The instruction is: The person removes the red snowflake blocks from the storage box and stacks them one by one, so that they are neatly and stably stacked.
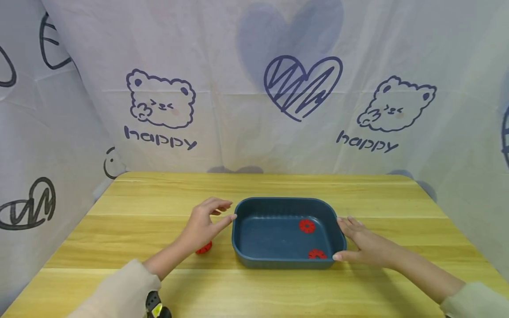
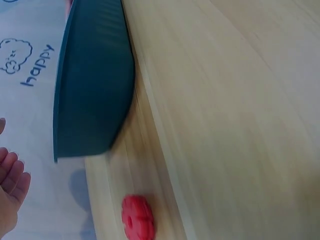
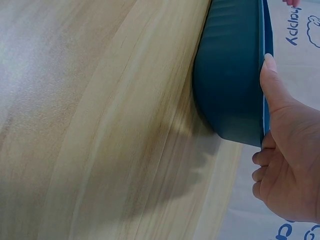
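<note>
A dark blue-green rectangular plastic bin (image 1: 274, 263) stands on the wooden table. Inside, toward its right end, lie two red notched discs, one farther back (image 1: 307, 226) and one at the front wall (image 1: 317, 254), partly hidden by the rim. My right hand (image 1: 363, 245) holds the bin's right end, thumb on the front corner of the rim and fingers against the end. My left hand (image 1: 204, 225) hovers just off the left end with loosely bent fingers and nothing in them; the left wrist view shows a gap. Below it a thick red notched piece (image 2: 137, 217) rests on the table.
The light wooden table (image 1: 119, 221) reaches back to a white cloth (image 1: 230, 119) printed with bears, hearts and "happy". More of this cloth hangs at the left and right sides. A dark object with a yellow part (image 1: 156, 305) shows at the left sleeve.
</note>
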Demonstrator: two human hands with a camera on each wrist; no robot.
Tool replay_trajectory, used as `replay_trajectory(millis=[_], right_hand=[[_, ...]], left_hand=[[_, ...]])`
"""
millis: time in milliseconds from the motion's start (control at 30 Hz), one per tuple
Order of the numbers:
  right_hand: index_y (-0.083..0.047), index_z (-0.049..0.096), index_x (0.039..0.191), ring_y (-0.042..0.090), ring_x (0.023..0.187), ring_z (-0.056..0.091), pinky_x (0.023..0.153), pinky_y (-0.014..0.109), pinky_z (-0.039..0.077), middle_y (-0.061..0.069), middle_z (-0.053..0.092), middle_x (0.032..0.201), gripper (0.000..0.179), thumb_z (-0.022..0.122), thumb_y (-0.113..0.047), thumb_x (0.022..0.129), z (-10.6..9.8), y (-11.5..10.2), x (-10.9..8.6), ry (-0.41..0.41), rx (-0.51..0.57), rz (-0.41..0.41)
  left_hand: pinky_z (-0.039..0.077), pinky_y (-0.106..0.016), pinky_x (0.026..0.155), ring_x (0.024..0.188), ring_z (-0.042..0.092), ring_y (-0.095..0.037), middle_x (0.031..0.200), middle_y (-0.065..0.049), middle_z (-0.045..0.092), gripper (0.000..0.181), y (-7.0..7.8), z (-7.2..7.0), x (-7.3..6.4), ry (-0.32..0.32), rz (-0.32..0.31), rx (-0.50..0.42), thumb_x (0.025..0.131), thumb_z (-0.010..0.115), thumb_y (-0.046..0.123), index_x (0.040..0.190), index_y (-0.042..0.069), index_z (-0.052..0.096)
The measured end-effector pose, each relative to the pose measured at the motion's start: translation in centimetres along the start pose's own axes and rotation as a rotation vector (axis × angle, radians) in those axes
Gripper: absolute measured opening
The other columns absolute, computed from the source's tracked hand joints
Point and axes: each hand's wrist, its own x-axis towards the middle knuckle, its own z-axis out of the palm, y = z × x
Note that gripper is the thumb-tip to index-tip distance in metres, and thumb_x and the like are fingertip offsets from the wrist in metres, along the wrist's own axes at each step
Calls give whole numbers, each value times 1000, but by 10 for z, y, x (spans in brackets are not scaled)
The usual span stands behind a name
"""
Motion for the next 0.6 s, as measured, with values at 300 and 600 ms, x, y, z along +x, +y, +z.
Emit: replay_trajectory(millis=[300, 600], right_hand=[[13, 23, 141, 56, 133, 11, 101, 68, 22, 32, 20, 147, 101, 60, -58, 79, -1, 0, 0, -3, 2, 1], [13, 25, 140, 56, 133, 13, 101, 68, 23, 32, 23, 146, 100, 61, -57, 79, 0, -3, -1, 10, -17, -9]], left_hand=[[54, -39, 79, 92, 62, -25, 101, -12, 65, 29, 16, 25, 10, -52, 30, -57, 81, 71, 16, 107, 2, 66], [53, -29, 78, 91, 61, -22, 102, -9, 65, 28, 27, 46, 13, -111, 75, -62, 82, 70, 18, 105, 3, 67]])
